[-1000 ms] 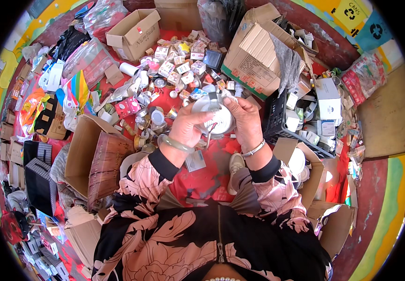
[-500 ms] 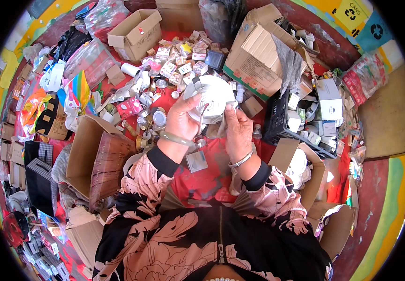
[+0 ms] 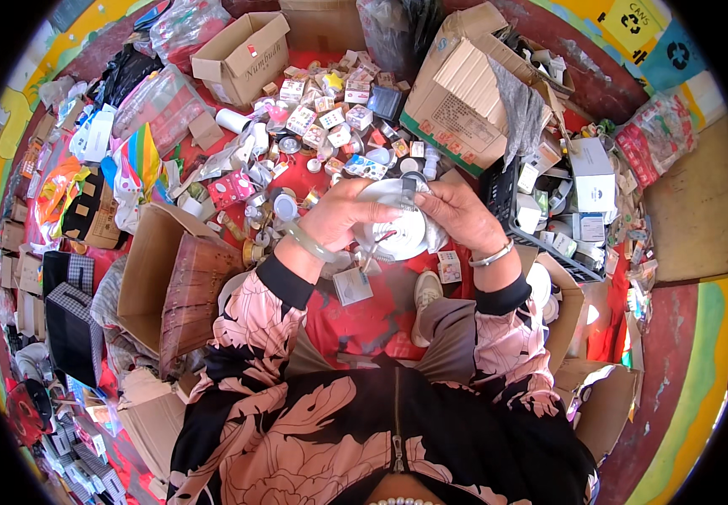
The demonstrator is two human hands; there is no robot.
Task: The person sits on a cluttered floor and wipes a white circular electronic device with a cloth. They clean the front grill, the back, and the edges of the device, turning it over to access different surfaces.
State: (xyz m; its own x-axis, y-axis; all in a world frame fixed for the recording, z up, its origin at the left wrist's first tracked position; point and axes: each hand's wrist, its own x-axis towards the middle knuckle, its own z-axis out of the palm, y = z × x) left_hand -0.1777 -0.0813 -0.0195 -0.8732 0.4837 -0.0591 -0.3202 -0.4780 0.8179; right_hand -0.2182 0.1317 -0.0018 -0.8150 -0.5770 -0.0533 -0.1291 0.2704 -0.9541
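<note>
A round white light fitting (image 3: 399, 234), apparently a downlight with ringed back and thin wire leads, is held over the red floor in front of me. My left hand (image 3: 349, 215) grips its left side, thumb across the top and fingers underneath. At the far right rim, the thumb and fingers of my right hand (image 3: 462, 215) close on a small grey clip-like part (image 3: 415, 184). Past the fitting lies a jumble of small printed boxes (image 3: 300, 120). Below it, a small white box (image 3: 352, 286) rests on the floor near my left wrist.
An open carton (image 3: 162, 282) stands at left, and another carton (image 3: 562, 332) with round white pieces is at right. Beyond that sits a black crate (image 3: 499, 210) full of small boxes. A large carton (image 3: 456, 97) leans at the far right. My shoe (image 3: 426, 305) shows below my hands.
The light fitting has come nearer and slightly right, and it has turned. My right hand has swung from its near right side to the far right rim, uncovering the shoe and a small box.
</note>
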